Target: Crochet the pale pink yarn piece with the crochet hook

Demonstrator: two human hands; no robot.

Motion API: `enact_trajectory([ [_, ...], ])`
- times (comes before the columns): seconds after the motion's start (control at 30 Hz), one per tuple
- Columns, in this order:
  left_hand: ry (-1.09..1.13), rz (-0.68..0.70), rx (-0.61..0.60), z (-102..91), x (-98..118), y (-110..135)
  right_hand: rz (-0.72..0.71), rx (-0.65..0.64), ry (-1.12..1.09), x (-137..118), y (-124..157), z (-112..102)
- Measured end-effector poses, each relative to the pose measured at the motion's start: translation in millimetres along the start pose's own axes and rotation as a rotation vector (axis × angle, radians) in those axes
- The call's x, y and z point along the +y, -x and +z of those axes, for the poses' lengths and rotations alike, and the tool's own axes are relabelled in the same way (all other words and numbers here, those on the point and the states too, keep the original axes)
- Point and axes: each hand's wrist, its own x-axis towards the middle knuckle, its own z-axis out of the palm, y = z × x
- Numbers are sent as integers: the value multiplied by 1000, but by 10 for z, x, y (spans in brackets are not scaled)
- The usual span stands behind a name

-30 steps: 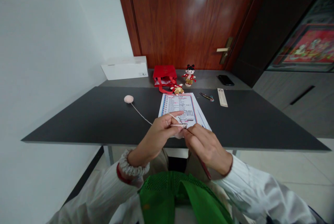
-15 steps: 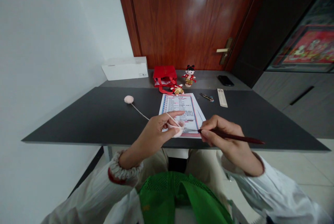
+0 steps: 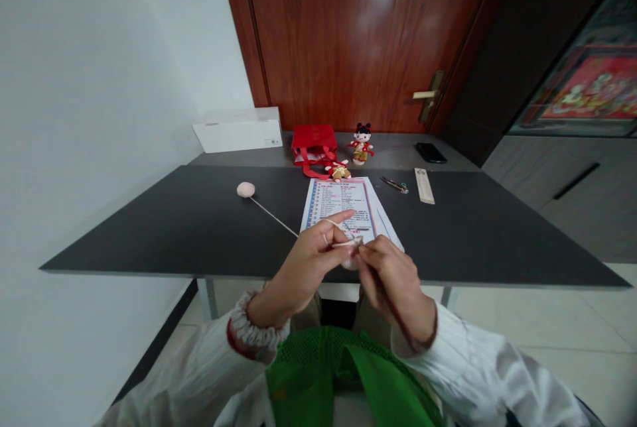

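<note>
My left hand (image 3: 311,268) pinches a small pale pink crocheted piece (image 3: 351,263), with yarn looped over its raised forefinger. My right hand (image 3: 393,288) grips a dark red crochet hook (image 3: 391,304), whose tip meets the piece and is partly hidden by my fingers. A pale pink yarn strand (image 3: 273,216) runs from my left hand across the table to a pink yarn ball (image 3: 245,189). Both hands hover above the near edge of a printed paper sheet (image 3: 338,205).
The dark table (image 3: 149,235) holds a packet (image 3: 424,185) and a small metal tool (image 3: 395,185). On the shelf behind stand a red gift bag (image 3: 313,145), a doll (image 3: 362,144), a phone (image 3: 430,152) and a white box (image 3: 237,130). A wall runs along the left.
My right hand has moved left from beside the paper, bringing the hook to the crocheted piece. The yarn strand now runs straighter, and the piece sits higher in my left fingers.
</note>
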Motion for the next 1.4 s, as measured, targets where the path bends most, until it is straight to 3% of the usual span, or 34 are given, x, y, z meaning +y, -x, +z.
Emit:
enact_trajectory([
  [0.07, 24, -18, -17, -13, -9, -4, -216, -37, 204, 77, 20, -8],
  [0.13, 72, -62, -70, -47, -19, -11, -304, -42, 138, 141, 8, -25],
  [0.17, 105, -87, -96, -68, -25, -17, -277, -38, 31, 158, -5, -35],
  [0.3, 231, -146, -179, -146, -37, -59, 211, -65, -488, 144, -66, -118],
  [0.37, 256, -170, -221, -174, -30, -85, 342, -100, -621, 128, -91, -191],
  [0.67, 267, -292, -286, -211, 81, -115, 373, -213, -613, 117, -197, -496],
  [0.93, 305, -385, -422, -239, 99, -55, 453, -272, -740, 85, -285, -578],
  [1.4, 266, -490, -504, -270, 161, -1, 443, -420, -893, 78, -438, -705],
])
